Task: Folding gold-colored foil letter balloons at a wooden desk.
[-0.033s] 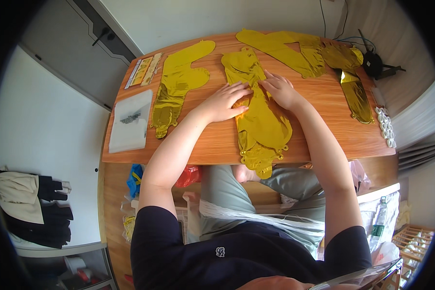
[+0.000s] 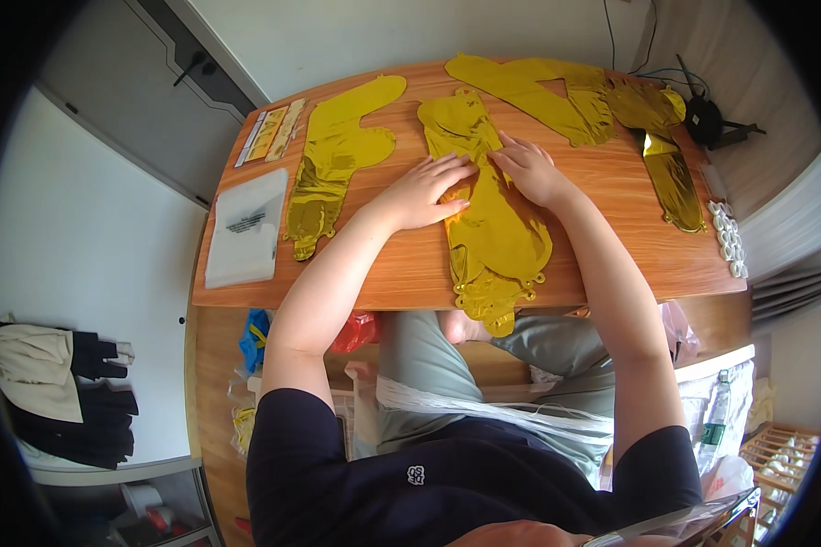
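A flat gold foil balloon (image 2: 502,232) lies lengthwise before me, its lower end hanging past the table's near edge. Its foil is creased around the middle. My left hand (image 2: 429,191) rests on the balloon's left side, fingers stretched out and thumb apart. On the right side, my right hand (image 2: 529,171) lies with its fingertips on the foil, fingers extended. Neither hand visibly grips anything. Another flat gold foil balloon (image 2: 342,150) is to the left. Farther right are a gold foil balloon with a triangular opening (image 2: 543,87) and a darker, shinier gold one (image 2: 670,169).
Clear plastic bags (image 2: 246,228) are stacked on the wooden table (image 2: 383,264) at left, near printed cards (image 2: 271,134). A black device with antennas (image 2: 704,120) stands at the far right. White ring-like pieces (image 2: 728,239) line the right edge. White strings (image 2: 493,410) cross my lap.
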Demonstrator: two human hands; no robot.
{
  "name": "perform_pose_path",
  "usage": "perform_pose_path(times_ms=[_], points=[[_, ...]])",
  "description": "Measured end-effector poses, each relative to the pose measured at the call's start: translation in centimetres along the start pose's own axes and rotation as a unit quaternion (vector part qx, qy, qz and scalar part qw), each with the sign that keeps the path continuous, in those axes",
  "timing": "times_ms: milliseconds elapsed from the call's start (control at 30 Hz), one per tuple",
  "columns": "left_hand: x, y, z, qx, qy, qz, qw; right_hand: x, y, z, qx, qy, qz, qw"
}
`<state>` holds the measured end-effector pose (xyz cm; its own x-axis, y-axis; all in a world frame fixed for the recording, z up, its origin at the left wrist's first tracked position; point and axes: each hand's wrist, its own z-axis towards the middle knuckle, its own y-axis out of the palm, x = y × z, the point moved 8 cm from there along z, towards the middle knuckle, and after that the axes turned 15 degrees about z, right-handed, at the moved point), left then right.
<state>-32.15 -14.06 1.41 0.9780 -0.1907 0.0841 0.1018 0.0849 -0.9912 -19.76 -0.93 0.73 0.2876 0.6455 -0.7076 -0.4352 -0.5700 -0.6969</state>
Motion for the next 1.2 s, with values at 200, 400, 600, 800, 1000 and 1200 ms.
perform_pose_path(times_ms=[200, 400, 600, 800, 1000, 1200], points=[[0.3, 0.1, 0.0, 0.004, 0.012, 0.026, 1.000, -0.9, -0.3, -0.5, 0.025, 0.005, 0.009, 1.000], [0.7, 0.1, 0.6, 0.009, 0.020, 0.031, 0.999, -3.3, -2.0, -1.7, 0.084, -0.081, 0.006, 0.993], [0.0, 0.2, -0.1, 0.029, 0.022, 0.031, 0.999, -10.0, 1.0, -4.6, -0.132, -0.089, 0.026, 0.987], [-0.3, 0.7, 0.0, 0.032, 0.024, 0.013, 0.999, -12.3, 4.3, -7.1, -0.133, -0.277, -0.150, 0.940], [-0.8, 1.0, 0.4, 0.015, 0.031, 0.004, 0.999, -12.8, 4.5, -8.0, -0.139, -0.356, -0.132, 0.915], [-2.1, 0.2, 0.7, 0.013, -0.010, -0.166, 0.986, -12.1, 4.9, -7.8, -0.182, -0.344, -0.077, 0.918]])
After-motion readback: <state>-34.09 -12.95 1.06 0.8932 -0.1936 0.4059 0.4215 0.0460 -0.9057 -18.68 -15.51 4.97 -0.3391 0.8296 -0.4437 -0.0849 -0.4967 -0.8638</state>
